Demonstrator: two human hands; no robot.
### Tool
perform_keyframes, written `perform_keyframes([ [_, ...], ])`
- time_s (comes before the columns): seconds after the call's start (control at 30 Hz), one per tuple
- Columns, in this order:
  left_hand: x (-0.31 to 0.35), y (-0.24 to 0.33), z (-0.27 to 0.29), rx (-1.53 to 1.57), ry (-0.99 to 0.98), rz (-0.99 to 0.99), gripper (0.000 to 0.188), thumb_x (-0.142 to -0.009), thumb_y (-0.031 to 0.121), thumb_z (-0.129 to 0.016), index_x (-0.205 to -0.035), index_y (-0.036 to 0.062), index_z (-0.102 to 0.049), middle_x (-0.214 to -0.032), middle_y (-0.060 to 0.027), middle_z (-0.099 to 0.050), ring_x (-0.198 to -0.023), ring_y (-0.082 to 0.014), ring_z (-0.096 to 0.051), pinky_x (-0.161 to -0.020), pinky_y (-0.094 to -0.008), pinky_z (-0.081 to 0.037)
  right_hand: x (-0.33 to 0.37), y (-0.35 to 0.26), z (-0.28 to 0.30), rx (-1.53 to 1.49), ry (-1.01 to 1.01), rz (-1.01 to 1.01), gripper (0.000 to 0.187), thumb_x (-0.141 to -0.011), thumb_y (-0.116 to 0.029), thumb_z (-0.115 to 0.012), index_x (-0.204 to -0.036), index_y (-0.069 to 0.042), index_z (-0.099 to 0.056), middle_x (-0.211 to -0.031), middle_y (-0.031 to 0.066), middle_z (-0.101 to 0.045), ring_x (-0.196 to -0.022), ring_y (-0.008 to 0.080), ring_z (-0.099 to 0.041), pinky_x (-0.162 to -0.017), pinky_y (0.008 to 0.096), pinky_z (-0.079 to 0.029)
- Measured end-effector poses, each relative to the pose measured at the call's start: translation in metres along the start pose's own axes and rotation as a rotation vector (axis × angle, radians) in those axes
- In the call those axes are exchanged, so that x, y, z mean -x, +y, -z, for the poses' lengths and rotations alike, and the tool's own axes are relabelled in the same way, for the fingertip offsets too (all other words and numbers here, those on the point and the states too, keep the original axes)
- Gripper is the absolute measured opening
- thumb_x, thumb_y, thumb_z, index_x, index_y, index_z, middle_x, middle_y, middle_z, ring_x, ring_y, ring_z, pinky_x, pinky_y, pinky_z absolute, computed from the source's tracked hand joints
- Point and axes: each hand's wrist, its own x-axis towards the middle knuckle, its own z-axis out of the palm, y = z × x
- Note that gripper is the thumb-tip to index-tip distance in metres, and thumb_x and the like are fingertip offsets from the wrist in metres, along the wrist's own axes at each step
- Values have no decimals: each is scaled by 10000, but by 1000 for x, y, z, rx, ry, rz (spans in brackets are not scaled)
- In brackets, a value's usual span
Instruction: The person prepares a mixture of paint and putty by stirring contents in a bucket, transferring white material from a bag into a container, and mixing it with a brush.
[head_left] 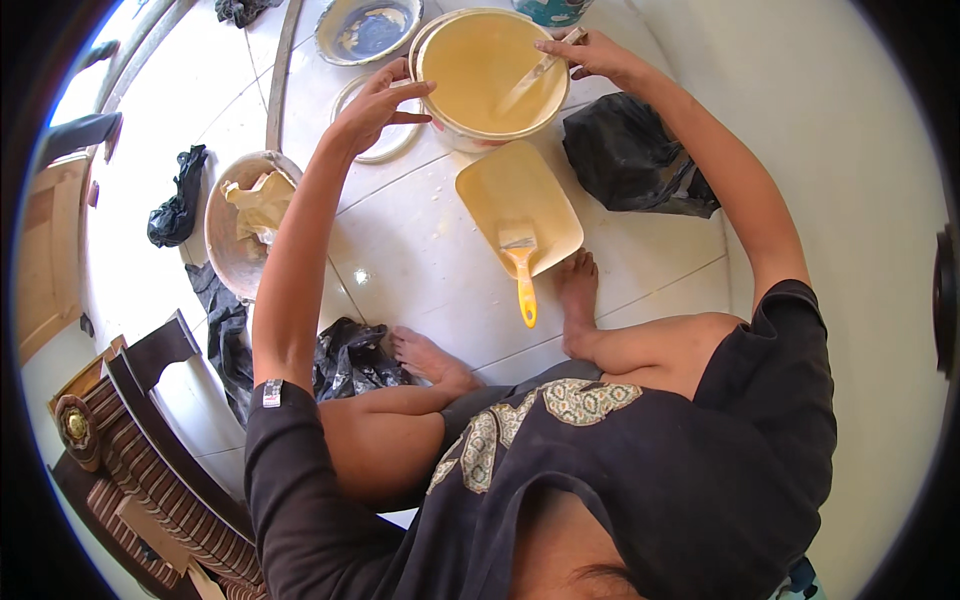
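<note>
A white bucket (470,135) of pale yellow paint stands at the far middle, with a paint-coated stick (527,87) leaning in it. My left hand (378,108) is at the bucket's left side, fingers spread around its wall and rim. On the right rim, my right hand (598,56) grips the edge, its fingers beside the stick's upper end. Just nearer lies a pale yellow paint tray (482,190). A paintbrush (521,270) with a yellow handle rests in it, bristles inside and handle over the near edge.
Black plastic bags lie right (630,155) and near my left foot (355,355). At left are a basin (222,245) holding a crumpled yellowish piece, and a striped chair (150,470). A blue-stained bowl (330,42) and a white lid (385,152) sit beside the bucket. A wall rises at right.
</note>
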Motion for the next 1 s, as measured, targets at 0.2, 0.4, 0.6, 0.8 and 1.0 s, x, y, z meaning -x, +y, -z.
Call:
perform_keyframes([
  [0.2, 11, -2, -2, 93, 1, 112, 612, -980, 374, -567, -1462, 77, -335, -1328, -181, -504, -1218, -322, -552, -978, -472, -529, -2, -3, 1, -59, -143, 59, 647, -781, -478, -787, -1144, 5, -555, -984, 98, -644, -941, 172, -641, -793, 324, -564],
  [0.4, 17, 5, -10, 323, 26, 165, 642, -1031, 501, -350, -1492, 60, -276, -1370, -253, -478, -1164, -368, -594, -974, -489, -529, -3, 1, -7, -72, -90, 243, 419, -816, -330, -790, -978, -69, -505, -835, 33, -572, -780, 131, -598, -679, 286, -518],
  [0.6, 22, -19, -12, 512, 59, 142, 599, -1043, 508, -266, -1421, 60, -389, -1286, -195, -573, -1130, -325, -630, -961, -491, -537, 14, -17, -8, 240, 87, 567, 410, -783, -286, -781, -973, -56, -500, -798, 49, -553, -713, 155, -564, -674, 337, -473],
  [0.8, 26, -54, -21, 510, 80, 92, 495, -1051, 447, -311, -1388, 111, -449, -1273, -92, -614, -1101, -228, -651, -955, -454, -539, 48, -41, -20, 379, 113, 834, 330, -810, -173, -741, -978, -48, -486, -805, 82, -527, -712, 176, -575, -647, 308, -482],
  [1.0, 44, -54, -47, 517, 137, 160, 493, -1050, 439, -340, -1424, 131, -431, -1297, -62, -608, -1130, -180, -635, -951, -431, -539, 67, -22, -32, 430, 126, 887, 421, -780, -152, -747, -1094, -17, -500, -940, 167, -575, -812, 328, -607, -736, 385, -520],
])
